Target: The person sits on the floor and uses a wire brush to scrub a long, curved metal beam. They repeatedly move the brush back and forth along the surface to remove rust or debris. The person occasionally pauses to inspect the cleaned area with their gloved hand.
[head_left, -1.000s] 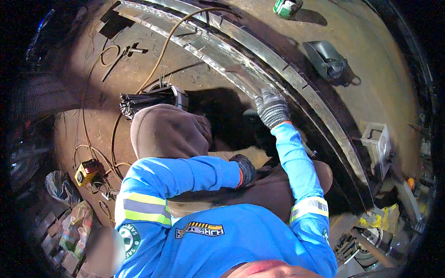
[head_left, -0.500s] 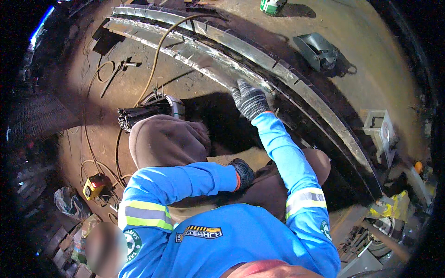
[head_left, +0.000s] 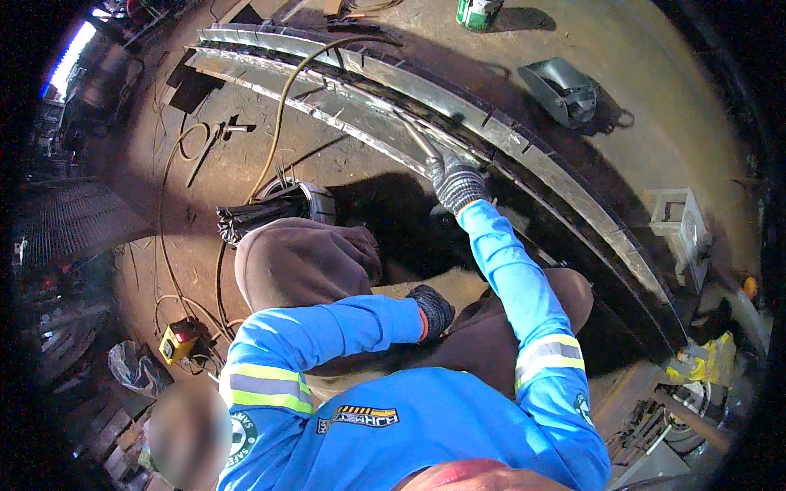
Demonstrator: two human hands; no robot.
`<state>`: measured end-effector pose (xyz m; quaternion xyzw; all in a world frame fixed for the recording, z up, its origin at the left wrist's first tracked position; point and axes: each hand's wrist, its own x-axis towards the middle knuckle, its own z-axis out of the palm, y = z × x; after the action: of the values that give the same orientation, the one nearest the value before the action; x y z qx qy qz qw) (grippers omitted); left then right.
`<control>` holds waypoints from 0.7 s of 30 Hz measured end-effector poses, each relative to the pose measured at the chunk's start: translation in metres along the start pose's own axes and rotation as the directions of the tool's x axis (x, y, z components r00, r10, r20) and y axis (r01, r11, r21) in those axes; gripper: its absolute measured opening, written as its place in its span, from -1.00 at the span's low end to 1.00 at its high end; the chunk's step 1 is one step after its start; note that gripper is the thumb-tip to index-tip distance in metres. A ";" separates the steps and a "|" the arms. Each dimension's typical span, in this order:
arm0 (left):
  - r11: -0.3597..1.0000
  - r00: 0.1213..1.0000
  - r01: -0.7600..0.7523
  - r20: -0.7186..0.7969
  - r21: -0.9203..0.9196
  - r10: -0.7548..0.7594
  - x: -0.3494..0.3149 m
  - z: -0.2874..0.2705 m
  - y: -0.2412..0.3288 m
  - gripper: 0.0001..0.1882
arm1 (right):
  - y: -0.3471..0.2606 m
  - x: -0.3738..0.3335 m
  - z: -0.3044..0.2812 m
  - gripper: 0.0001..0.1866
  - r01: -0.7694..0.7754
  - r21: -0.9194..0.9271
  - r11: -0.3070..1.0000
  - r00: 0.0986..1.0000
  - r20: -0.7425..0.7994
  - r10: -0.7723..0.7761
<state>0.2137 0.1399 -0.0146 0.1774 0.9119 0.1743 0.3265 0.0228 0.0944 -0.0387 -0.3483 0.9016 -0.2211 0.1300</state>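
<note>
Could glance off the curved metal beam (head_left: 501, 131), arcing over 12 o'clock, through striking askew with the rod-like tool (head_left: 421, 137), just past 12; could lose it through a loosened grip, with the fingers of the right hand (head_left: 458, 185) wrapped round its near end, toward 1; might snag the hose (head_left: 283, 102), between 10 and 11, by reaching too far that way; now showing the tool sharp, pointing toward 11, unlike the blur half a second ago; keeping the left hand (head_left: 434, 311) near 5 as before, with no telling whether curled tight or loosely
</note>
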 end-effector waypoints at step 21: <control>1.000 0.980 -0.024 -0.200 -0.005 0.022 0.006 0.007 0.001 -0.65 | 0.007 -0.018 -0.016 -0.54 -0.093 -0.221 0.971 0.982 0.140 0.126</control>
<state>0.2145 0.1453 -0.0225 0.1683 0.9373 0.1985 0.2318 0.0253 0.1168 -0.0267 -0.3260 0.9253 -0.0881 0.1725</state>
